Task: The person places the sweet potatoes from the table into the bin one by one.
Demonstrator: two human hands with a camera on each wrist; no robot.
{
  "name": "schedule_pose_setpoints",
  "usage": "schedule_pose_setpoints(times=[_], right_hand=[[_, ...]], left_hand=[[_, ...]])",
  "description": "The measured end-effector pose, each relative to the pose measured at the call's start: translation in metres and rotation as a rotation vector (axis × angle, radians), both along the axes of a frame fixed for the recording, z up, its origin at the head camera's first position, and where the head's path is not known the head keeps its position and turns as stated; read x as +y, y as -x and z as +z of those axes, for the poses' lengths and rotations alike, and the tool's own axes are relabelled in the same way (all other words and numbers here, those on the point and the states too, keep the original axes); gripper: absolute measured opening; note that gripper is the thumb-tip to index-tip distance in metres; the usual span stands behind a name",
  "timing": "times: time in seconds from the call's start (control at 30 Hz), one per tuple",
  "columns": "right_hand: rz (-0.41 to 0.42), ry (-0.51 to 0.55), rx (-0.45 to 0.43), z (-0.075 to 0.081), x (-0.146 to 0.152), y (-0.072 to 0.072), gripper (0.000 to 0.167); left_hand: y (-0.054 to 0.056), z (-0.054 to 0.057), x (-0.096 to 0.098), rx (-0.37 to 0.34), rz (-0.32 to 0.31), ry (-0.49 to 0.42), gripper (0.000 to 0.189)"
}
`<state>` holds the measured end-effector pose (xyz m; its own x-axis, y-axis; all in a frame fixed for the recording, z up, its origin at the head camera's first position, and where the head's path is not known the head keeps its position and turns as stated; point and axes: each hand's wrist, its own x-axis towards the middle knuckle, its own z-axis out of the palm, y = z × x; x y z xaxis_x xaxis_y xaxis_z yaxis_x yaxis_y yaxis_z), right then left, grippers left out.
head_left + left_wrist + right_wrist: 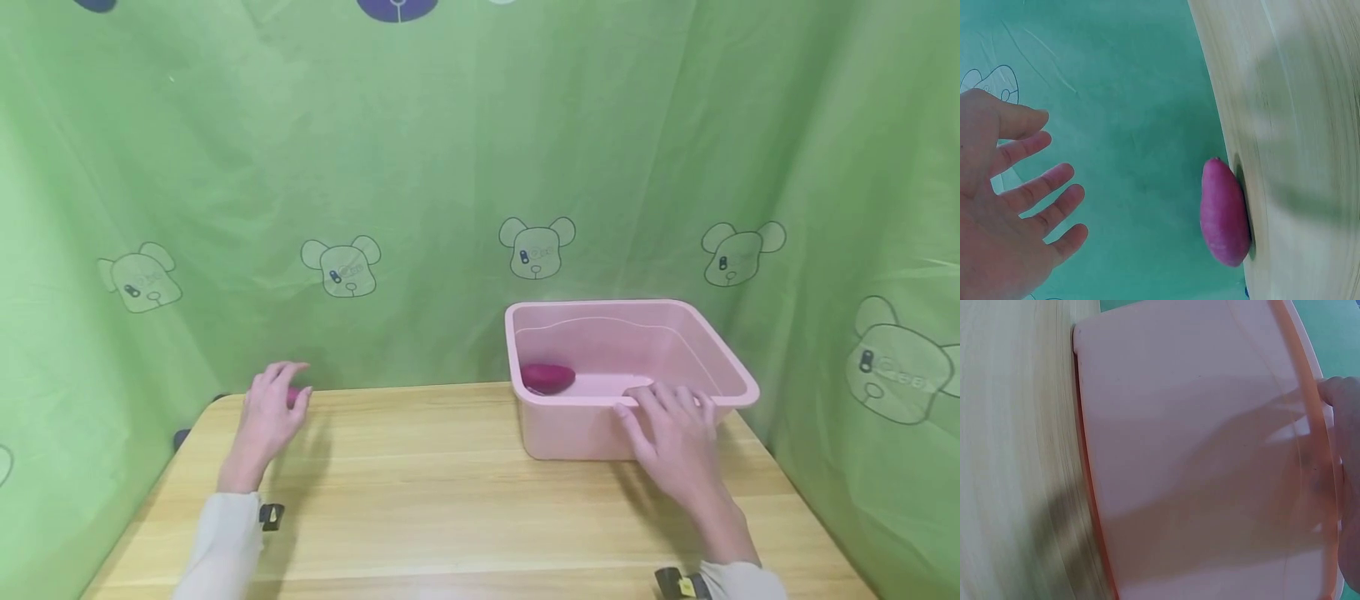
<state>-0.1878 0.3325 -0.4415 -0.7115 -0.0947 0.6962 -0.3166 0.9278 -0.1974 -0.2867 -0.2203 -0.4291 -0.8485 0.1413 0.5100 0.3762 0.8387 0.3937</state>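
At the far left of the table, my left hand (267, 417) hovers with its fingers spread and nothing in them. A purple sweet potato (1225, 212) lies on the table apart from those fingers in the left wrist view; the head view shows only a bit of it behind the hand. My right hand (678, 442) grips the near rim of a pink plastic bin (577, 429), fingers over the edge and thumb on the outside. Inside the bin, against its left wall, rests another purple sweet potato (547, 377), partly hidden by the rim.
The bin stands at the back right of a light wooden table (420, 517). A green curtain (420, 167) with bear-head prints hangs right behind the table's back edge and along both sides.
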Motion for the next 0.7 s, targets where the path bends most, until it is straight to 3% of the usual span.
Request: schedule_pose_setpoints(times=[0.4,0.7], right_hand=[[0.005,0.003,-0.001,0.001,-0.002,-0.002,0.026],[0.001,0.008,-0.01,0.001,-0.001,-0.003,0.028]], left_hand=[[0.002,0.004,-0.014,-0.112,0.019,0.028,0.05],[0.008,0.002,-0.025,-0.116,0.002,0.023,0.045]])
